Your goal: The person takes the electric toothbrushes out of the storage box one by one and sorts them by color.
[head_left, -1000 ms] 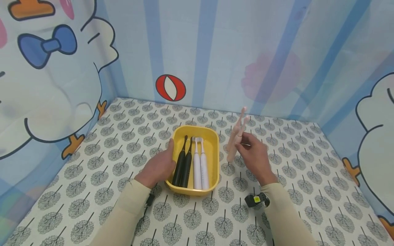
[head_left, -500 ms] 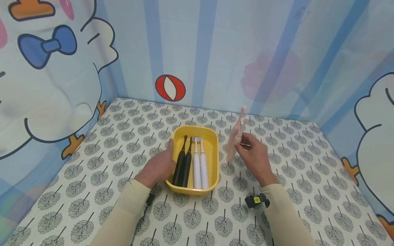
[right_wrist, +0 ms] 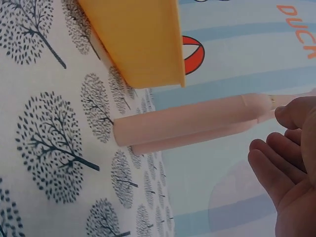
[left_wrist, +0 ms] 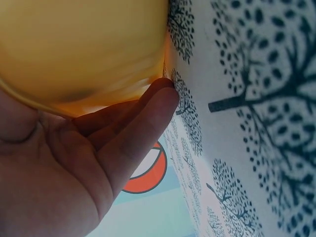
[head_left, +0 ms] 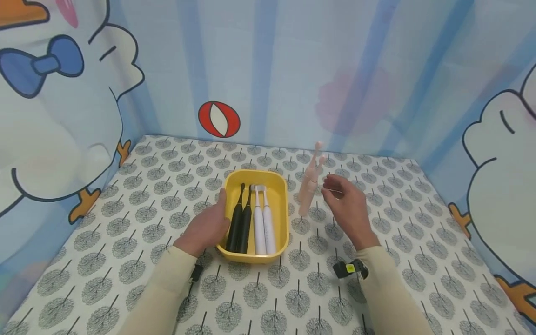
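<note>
Two pink electric toothbrushes point(head_left: 307, 201) stand upright on the patterned cloth, right of a yellow plastic box point(head_left: 282, 216). My right hand point(head_left: 348, 209) is just right of them, fingers loosely bent and holding nothing. In the right wrist view its thumb tip point(right_wrist: 284, 114) overlaps the neck of the nearer brush. My left hand point(head_left: 205, 230) grips the box by its left wall, thumb at the rim and fingers along the outside. Inside the box lie two black toothbrushes point(head_left: 235, 228) and two white toothbrushes point(head_left: 269, 230), side by side, heads toward the far end.
The table is covered by a cloth point(head_left: 138, 265) with a grey tree print. A cartoon-printed backdrop point(head_left: 276, 74) rises behind it and along both sides. Each wrist carries a small black device point(head_left: 345, 269).
My right hand has let go of the pink toothbrushes and drawn slightly right; they stay upright. The head view has turned a little right. My left hand keeps its grip on the box.
</note>
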### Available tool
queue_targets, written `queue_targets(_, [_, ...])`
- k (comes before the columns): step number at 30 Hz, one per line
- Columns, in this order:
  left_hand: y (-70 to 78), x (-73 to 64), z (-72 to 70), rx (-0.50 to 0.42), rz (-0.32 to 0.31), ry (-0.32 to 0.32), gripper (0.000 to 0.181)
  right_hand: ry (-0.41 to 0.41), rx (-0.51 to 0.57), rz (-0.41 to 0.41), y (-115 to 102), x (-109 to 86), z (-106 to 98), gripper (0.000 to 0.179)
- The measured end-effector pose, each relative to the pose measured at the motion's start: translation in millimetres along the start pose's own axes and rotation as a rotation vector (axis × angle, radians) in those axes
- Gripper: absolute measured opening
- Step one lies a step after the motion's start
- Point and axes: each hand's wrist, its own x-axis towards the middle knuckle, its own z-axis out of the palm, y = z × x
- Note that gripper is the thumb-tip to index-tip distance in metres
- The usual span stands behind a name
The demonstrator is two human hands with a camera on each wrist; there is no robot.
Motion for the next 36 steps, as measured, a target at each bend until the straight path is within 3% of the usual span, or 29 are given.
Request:
queue_targets(7, [-1.4,0.2,-1.0,-0.034,-0.016,-0.019,0.078,0.024,-0.013,0.058,-16,-5.4,-16,0.031])
queue_targets(12, [-0.9,3.0,-0.7,-0.03,-0.041,-0.026,0.078,0.017,-0.013,0.051,-37,-3.6,-19,0.029])
queue_targets(18, [-1.8,3.1,1.0,-0.031,-0.035,-0.024,0.079,-0.021,0.001,0.004,-60,2.2,-12,0.027])
queue_targets(28, [-2.2,2.2,1.9,-0.038,-0.05,-0.019,0.077,-0.122,0.077,0.028,-82,12.5,3,0.029])
queue_targets(36, [0.1,1.8,0.2,-0.037,-0.067,-0.025,0.077,-0.185,0.029,0.07,-95,24.2,13,0.031])
